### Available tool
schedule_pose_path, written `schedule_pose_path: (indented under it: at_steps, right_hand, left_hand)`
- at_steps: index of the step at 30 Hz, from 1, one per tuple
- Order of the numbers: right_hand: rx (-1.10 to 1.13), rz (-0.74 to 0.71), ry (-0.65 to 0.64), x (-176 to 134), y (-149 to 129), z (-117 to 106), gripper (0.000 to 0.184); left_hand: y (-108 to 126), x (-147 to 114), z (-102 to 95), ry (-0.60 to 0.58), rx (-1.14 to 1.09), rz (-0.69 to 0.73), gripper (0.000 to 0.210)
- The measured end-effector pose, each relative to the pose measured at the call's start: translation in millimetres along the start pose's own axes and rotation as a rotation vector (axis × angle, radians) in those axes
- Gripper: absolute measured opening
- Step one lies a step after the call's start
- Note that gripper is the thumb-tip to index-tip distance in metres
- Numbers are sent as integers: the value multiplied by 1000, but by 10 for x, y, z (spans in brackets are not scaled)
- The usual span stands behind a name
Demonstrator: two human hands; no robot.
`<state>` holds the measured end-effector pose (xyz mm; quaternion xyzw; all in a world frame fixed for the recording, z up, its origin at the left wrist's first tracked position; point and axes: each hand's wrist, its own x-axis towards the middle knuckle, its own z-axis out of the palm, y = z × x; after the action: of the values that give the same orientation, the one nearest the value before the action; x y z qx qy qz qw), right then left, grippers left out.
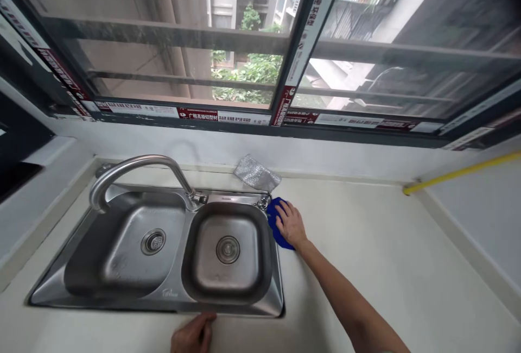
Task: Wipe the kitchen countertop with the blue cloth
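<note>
My right hand (291,225) presses down on a blue cloth (280,238), its fingers bent over the fabric. The cloth lies on the pale countertop (366,244), against the right rim of the steel double sink (184,255). At the bottom of the view, my left hand (192,335) rests by the sink's front rim with its fingers curled in. Nothing shows in that hand, though its lower part is cut off by the frame.
A curved steel faucet (150,160) arches over the left basin. Behind the right basin, a crumpled silver foil sheet (257,172) leans by the wall. A yellow pipe (459,175) runs along the right wall. Windows (183,65) rise behind the counter.
</note>
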<state>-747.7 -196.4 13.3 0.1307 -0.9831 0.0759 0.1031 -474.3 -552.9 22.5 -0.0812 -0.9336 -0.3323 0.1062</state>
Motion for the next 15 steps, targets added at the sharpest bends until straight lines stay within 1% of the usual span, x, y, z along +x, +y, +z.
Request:
schedule_pose_path:
  at_steps: [4,9,13,15]
  right_hand:
    - [25,-90,-15,-529,-109,-174,43]
    - [38,-114,23,-1193,-300,-327,43]
    - [107,-175,89,-1956,-404,-410,45]
    - [124,-153,105,-2357,-368,-450,44]
  left_hand:
    - [51,32,-17,5,23,24,27]
    - [8,-2,27,-8,30,13,29]
    - [-19,-8,50,-81,19,-46,29]
    - [-23,-4,59,-117,19,-75,30]
